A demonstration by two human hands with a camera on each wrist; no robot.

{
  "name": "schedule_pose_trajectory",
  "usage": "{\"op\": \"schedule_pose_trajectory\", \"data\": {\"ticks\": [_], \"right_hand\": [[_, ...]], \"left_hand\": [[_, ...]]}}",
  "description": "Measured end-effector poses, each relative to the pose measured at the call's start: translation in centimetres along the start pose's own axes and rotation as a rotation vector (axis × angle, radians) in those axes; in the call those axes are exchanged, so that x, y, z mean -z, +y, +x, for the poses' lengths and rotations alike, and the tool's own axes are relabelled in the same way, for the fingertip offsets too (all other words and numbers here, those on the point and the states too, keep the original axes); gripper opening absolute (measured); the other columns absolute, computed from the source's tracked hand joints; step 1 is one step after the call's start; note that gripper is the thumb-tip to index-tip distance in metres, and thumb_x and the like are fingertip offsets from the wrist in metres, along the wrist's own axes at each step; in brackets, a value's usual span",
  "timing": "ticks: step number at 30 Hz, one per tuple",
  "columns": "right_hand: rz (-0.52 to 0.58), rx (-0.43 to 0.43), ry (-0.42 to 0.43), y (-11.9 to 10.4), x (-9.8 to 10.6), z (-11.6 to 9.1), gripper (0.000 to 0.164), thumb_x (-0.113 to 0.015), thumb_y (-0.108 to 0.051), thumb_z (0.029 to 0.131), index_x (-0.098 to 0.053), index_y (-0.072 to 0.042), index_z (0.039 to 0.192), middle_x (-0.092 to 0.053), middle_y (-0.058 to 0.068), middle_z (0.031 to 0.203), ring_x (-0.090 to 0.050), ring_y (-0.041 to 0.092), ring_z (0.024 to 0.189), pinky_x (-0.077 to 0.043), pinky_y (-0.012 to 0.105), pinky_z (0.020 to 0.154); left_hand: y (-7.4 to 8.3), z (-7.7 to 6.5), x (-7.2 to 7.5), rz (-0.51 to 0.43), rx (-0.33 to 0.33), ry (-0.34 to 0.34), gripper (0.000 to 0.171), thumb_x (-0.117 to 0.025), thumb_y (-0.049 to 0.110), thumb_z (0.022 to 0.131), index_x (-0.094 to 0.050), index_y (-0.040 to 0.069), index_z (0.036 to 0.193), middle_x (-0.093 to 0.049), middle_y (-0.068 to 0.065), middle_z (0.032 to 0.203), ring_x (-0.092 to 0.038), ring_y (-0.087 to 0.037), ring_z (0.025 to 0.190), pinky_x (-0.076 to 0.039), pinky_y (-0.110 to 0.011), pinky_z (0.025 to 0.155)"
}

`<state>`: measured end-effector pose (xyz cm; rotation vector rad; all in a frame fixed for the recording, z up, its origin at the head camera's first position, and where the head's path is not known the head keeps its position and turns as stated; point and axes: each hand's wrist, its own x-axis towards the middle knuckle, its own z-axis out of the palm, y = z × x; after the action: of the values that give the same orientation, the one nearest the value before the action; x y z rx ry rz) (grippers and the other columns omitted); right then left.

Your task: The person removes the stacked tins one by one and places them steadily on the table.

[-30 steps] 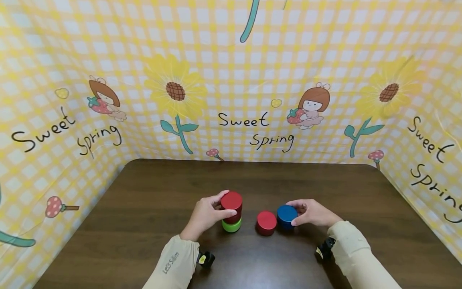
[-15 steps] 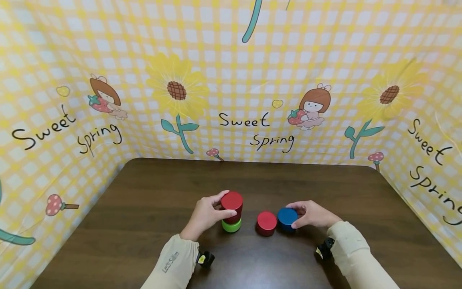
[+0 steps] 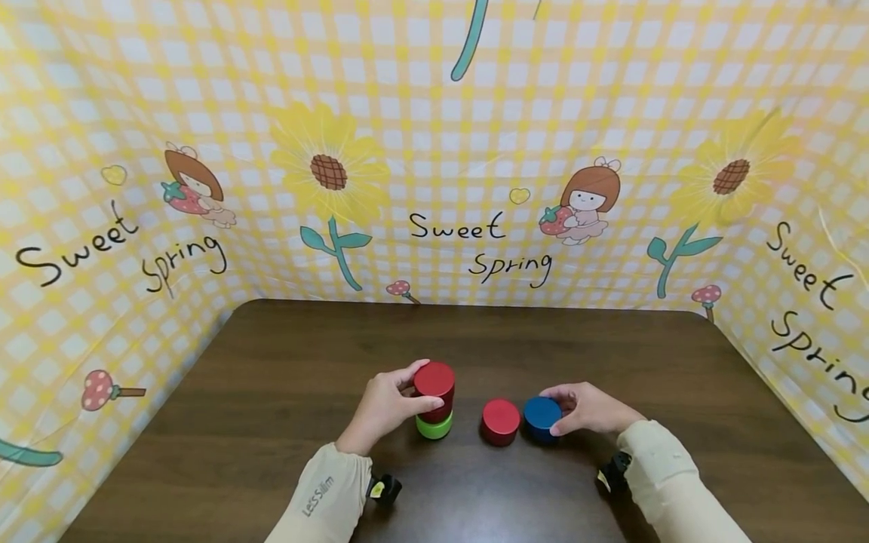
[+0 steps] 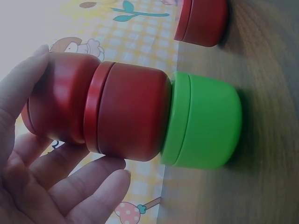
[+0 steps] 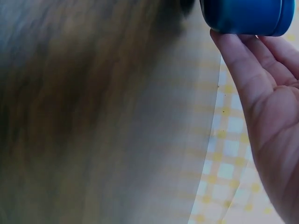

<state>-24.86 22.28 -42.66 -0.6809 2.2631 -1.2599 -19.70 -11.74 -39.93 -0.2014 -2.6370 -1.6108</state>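
In the head view, my left hand (image 3: 385, 405) grips the upper red tin (image 3: 434, 378) of a stack between thumb and fingers. The left wrist view shows three round lidded tins in line: that one, a second red tin (image 4: 133, 112), and a green tin (image 4: 205, 121) at the bottom, on the table. My right hand (image 3: 592, 408) holds a blue tin (image 3: 542, 416) by its sides, thumb at the front. Only the blue tin's lower body and part of its lid edge show in the right wrist view. Another red tin (image 3: 500, 419) stands just left of the blue one, untouched.
The dark wooden table (image 3: 305, 347) has rounded far corners. A yellow checked cloth (image 3: 448, 136) with printed flowers hangs behind it and along both sides. Black wrist cameras, left (image 3: 385, 490) and right (image 3: 614, 473), sit low over the tabletop.
My right hand has shifted slightly towards me with the blue tin, a little away from the single red tin. My left hand keeps its hold on the stack.
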Motion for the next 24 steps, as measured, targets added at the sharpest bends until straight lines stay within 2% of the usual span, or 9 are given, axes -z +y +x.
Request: {"op": "schedule_pose_trajectory", "data": {"ticks": [18,24], "right_hand": [[-0.03,-0.006,0.016,0.21,0.05,-0.77,0.064,-0.078,-0.01,0.079,-0.047,0.016,0.129,-0.057,0.027,0.122,-0.059,0.037,0.106,-0.049,0.047,0.09],[-0.052,0.011,0.015,0.1,0.36,-0.89,0.065,-0.077,-0.014,0.081,-0.046,0.016,0.13,-0.057,0.027,0.123,-0.059,0.037,0.107,-0.049,0.045,0.09]], "left_hand": [[-0.08,0.06,0.13,0.011,-0.007,0.004,0.061,-0.084,0.015,0.074,-0.061,0.005,0.129,-0.067,-0.016,0.114,-0.067,-0.024,0.098,-0.054,-0.037,0.08],[0.17,-0.06,0.28,0.093,-0.038,0.001,0.063,-0.085,0.021,0.073,-0.061,0.007,0.129,-0.069,-0.011,0.107,-0.066,-0.02,0.091,-0.055,-0.032,0.074]]}}
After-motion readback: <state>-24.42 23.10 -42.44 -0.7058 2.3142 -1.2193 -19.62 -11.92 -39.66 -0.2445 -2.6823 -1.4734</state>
